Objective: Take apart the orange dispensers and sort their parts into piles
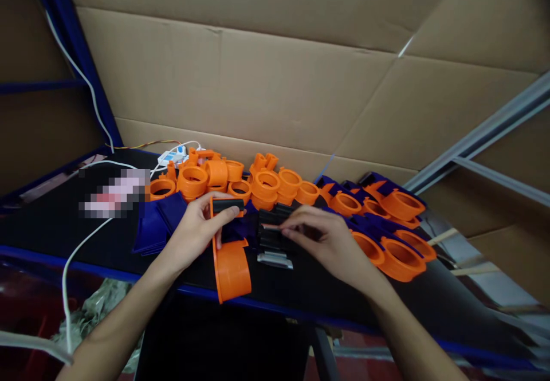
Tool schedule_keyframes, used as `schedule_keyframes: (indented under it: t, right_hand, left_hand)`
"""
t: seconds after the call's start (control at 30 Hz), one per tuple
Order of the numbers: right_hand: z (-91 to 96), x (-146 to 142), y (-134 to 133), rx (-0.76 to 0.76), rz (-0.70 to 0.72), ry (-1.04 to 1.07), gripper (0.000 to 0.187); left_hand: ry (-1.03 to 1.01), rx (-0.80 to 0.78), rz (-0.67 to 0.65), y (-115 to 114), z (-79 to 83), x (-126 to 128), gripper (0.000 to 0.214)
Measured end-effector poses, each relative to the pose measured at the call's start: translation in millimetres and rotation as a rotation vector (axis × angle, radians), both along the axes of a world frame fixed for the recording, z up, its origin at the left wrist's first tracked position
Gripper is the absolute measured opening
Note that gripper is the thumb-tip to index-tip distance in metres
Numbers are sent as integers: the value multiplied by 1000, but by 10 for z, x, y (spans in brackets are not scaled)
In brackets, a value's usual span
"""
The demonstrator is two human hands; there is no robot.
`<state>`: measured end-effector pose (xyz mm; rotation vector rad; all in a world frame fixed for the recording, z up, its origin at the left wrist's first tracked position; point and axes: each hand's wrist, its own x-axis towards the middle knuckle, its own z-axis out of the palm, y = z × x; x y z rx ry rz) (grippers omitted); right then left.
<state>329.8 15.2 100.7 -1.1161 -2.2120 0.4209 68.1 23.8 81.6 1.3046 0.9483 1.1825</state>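
Head cam: L hand [201,220] grips an orange pc [234,269], thumb on the black block [224,204] at its upper end, ring end hanging low nr the front edge of the tabletop [318,289]. R hand [326,238] has fingers bent, thumb & index tips at one end of a slim strip [270,228] amid black pcs [272,239]; can't tell if it's firmly gripped. Prob. best: brace orange pc w/ L palm, thumb pressure even so the block can't slip; R pinch light, w/o dragging the metal strips [275,260] just beside.
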Motion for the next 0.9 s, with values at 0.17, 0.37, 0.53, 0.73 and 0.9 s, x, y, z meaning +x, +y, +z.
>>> schedule_keyframes:
  t: [0.17, 0.37, 0.53, 0.73, 0.9]
  right_hand:
    - [-391, 264, -103, -104, -24, -128, 14]
    - [-585, 257, -125, -60, -68, -245, 15]
    - [-632, 229, -135, -47, -67, -286, 18]
    - [-578, 219, -211, -97, -22, -280, 21]
    - [-506, 195, -239, -127, 19, -252, 25]
  left_hand:
    - [-7, -14, -25, 1, 10, 14, 24]
    - [14, -24, -42, -7, 11, 45, 25]
    - [15, -29, -40, -23, 5, 23, 25]
    - [23, -11, -52, -20, -30, 39, 29]
    - [35, -20, -58, -13, -52, 69, 30]
